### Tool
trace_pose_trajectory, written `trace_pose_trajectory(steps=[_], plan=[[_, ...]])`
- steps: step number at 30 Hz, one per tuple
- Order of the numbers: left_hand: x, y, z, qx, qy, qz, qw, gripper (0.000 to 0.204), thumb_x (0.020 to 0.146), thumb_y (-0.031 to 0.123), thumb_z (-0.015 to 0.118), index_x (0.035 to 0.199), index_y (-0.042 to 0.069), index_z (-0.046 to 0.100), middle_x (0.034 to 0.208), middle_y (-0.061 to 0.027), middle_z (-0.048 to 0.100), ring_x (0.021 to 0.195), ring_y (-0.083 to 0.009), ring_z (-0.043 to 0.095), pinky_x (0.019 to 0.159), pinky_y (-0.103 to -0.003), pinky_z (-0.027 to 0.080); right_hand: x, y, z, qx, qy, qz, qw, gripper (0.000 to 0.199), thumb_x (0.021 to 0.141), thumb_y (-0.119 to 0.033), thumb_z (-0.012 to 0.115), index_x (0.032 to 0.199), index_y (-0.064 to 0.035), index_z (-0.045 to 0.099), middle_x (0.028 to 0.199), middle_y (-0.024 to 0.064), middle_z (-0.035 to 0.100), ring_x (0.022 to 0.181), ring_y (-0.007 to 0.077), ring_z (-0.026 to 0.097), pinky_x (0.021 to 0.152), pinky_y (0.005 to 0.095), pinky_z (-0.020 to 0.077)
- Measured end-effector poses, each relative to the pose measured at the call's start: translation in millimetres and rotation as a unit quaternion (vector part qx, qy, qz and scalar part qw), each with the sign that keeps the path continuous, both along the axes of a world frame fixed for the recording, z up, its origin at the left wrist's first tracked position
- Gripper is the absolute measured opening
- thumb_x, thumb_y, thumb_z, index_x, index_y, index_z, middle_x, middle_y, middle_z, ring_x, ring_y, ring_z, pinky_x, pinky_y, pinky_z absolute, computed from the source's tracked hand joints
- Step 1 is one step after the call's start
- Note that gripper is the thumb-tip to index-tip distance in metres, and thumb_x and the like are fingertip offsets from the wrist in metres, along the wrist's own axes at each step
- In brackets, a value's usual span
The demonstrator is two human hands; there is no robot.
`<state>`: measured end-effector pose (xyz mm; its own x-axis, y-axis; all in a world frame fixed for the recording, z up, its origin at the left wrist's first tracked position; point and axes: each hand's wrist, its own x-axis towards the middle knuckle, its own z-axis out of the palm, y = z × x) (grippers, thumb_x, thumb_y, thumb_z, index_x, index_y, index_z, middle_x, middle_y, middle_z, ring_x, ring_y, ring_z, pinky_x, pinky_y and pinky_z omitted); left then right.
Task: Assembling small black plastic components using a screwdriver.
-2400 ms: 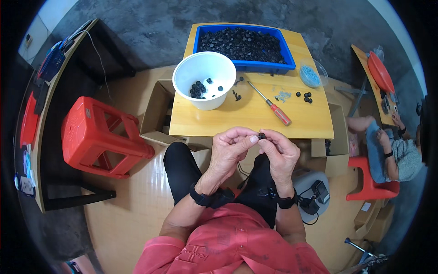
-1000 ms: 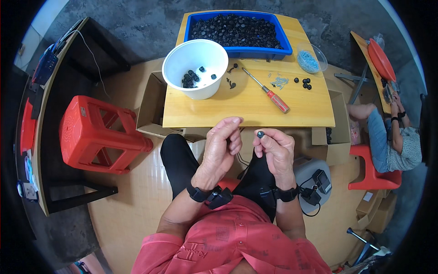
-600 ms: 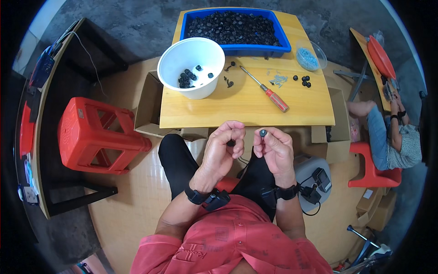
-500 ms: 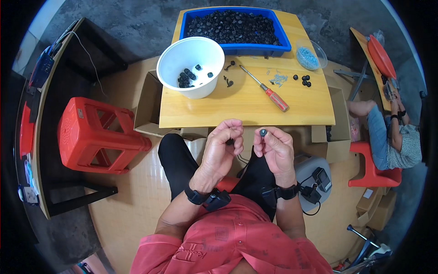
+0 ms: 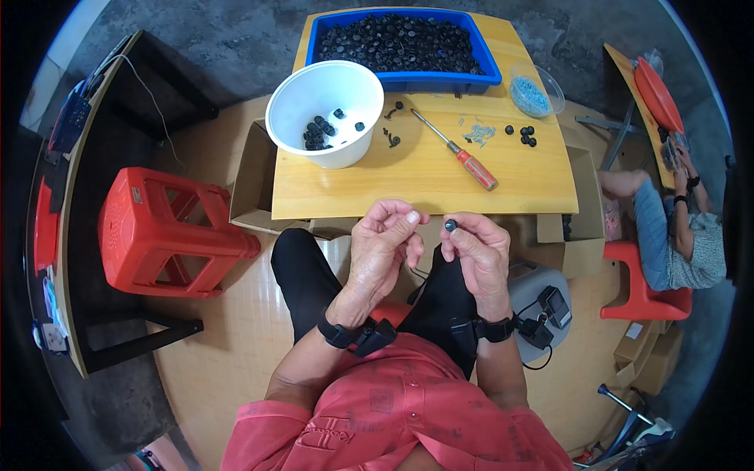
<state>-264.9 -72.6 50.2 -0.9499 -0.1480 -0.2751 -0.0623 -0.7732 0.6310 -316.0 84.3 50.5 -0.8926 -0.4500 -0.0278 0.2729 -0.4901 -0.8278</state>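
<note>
Black cap (image 5: 450,225): a small round piece pinched at the fingertips of the right hand (image 5: 477,255), just right of the frame's centre and level with the near edge of the table (image 5: 424,184). The left hand (image 5: 382,250) sits just beside it, fingers curled in and thumb tip up, close to the cap but not touching it; whether it grips anything I cannot tell. Both hands are raised over the lap, palms facing each other, wrists bent back, each with a dark band at the wrist.

The step looks like fitting or checking one small part between the two hands. The next move would seem to call for bringing the left fingertips square onto the cap while the right keeps its narrow pinch steady, since the piece is tiny and easy to drop.

Farther up, on the table, a screwdriver (image 5: 455,150) lies slantwise at centre, with loose screws (image 5: 479,133) and a few black caps (image 5: 521,134) to its right. A white bowl (image 5: 325,112) at upper left of the table holds some black pieces. Behind it, at top centre, a blue tray (image 5: 404,76) is full of them. A red stool (image 5: 169,231) stands at left.
</note>
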Motion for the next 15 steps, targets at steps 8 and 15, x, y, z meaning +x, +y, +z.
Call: trace_pose_trajectory(steps=[8, 15], plan=[[-0.4, 3.2, 6.8, -0.008, -0.014, -0.003, 1.0, 0.019, 0.085, 0.0, 0.057, 0.104, -0.003, 0.059, 0.096, -0.0162, 0.064, 0.075, -0.0199, 0.065, 0.065, -0.028, 0.055, -0.8, 0.4, -3.1, -0.025, 0.014, 0.006, 1.0, 0.02, 0.08, 0.003, 0.06, 0.101, 0.0046, 0.062, 0.083, 0.0116, 0.064, 0.063, 0.0136, 0.056, 0.057, 0.0247, 0.0449], [1.2, 9.3, 9.3, -0.067, 0.031, -0.004, 0.997, 0.02, 0.086, 0.002, 0.057, 0.106, -0.002, 0.058, 0.091, -0.0135, 0.065, 0.073, -0.0183, 0.064, 0.062, -0.027, 0.054, -3.3, 4.4, -6.3, -0.051, -0.012, 0.018, 0.998, 0.019, 0.083, -0.002, 0.06, 0.1, 0.0045, 0.062, 0.083, 0.0112, 0.063, 0.064, 0.0139, 0.056, 0.057, 0.0246, 0.0447]])
